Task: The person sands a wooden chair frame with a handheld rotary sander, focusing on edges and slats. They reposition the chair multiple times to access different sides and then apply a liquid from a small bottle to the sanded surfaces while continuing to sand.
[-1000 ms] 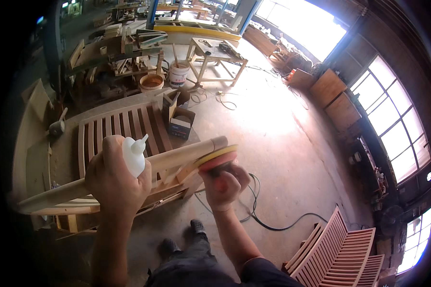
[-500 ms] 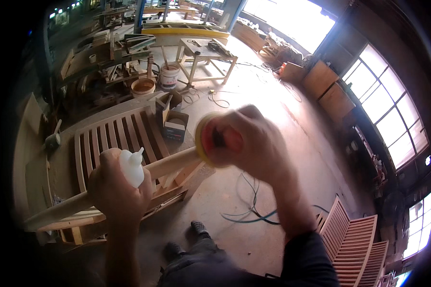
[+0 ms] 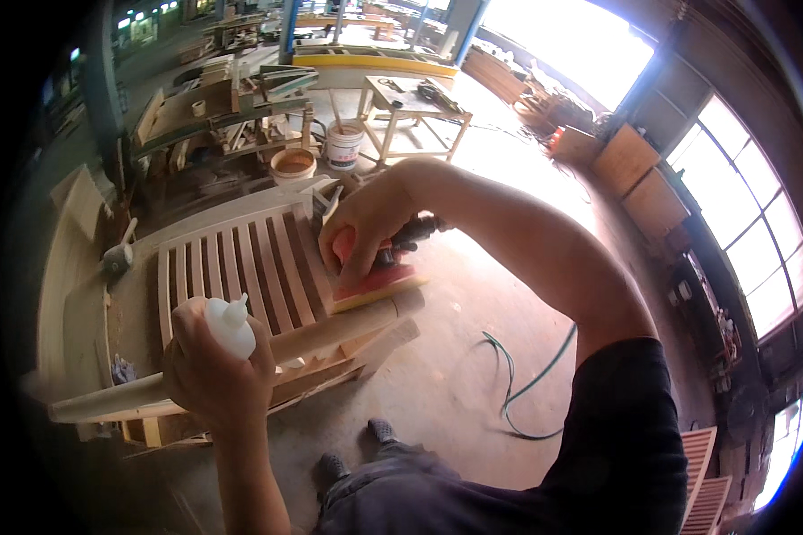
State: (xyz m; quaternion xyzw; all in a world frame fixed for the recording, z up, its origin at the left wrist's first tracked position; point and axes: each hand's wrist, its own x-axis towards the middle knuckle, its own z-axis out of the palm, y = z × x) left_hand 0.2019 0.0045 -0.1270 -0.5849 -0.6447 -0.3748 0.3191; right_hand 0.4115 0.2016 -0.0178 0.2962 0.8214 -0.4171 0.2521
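Observation:
My left hand (image 3: 212,379) is closed around a white squeeze bottle (image 3: 230,330) with a pointed nozzle facing up. That hand rests over a long pale wooden rail (image 3: 335,334), the front bar of a slatted wooden furniture frame (image 3: 241,267). In my right hand (image 3: 366,223) is a red and black sander (image 3: 385,275) with a yellowish pad. Its pad lies along the far upper side of the rail, near the right end; exact contact is hard to make out. My right forearm arches over from the right with the elbow raised.
A wooden mallet (image 3: 118,257) lies on the frame's left side. Two buckets (image 3: 343,147) stand behind, beside a small wooden table (image 3: 393,94). A green hose (image 3: 513,401) curves across the floor at right. More slatted pieces (image 3: 703,499) stand at the lower right.
The sander has turned from facing the rail's right end to lying along its far upper side. My right elbow has swung up and outward. My left hand still grips the bottle.

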